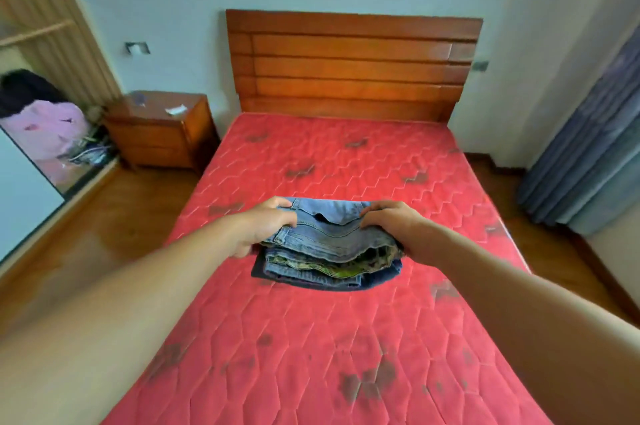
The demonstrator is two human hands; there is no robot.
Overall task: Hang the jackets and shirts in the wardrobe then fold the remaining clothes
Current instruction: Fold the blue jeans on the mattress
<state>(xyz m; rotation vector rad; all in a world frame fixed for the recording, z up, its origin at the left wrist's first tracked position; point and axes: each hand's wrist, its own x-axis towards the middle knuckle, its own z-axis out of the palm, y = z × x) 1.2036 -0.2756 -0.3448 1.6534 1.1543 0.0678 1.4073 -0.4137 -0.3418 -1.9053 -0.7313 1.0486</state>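
A: Where are the folded light-blue denim jeans [332,232]?
B: Atop the folded clothes pile [322,272] on the red quilted mattress [311,338]. The left hand [266,227] and right hand [393,227] each grip one end; the long axis runs between them.

Soft daylight, perhaps window-lit; edges warped, blurred.

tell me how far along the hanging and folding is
Looks done: a pink garment and a dark garment show inside the wardrobe, and a folded stack sits on the mattress. In hand: the left hand and right hand grip the light blue jeans on top of it. Left: likely just settling that piece; no other loose clothes are in view.
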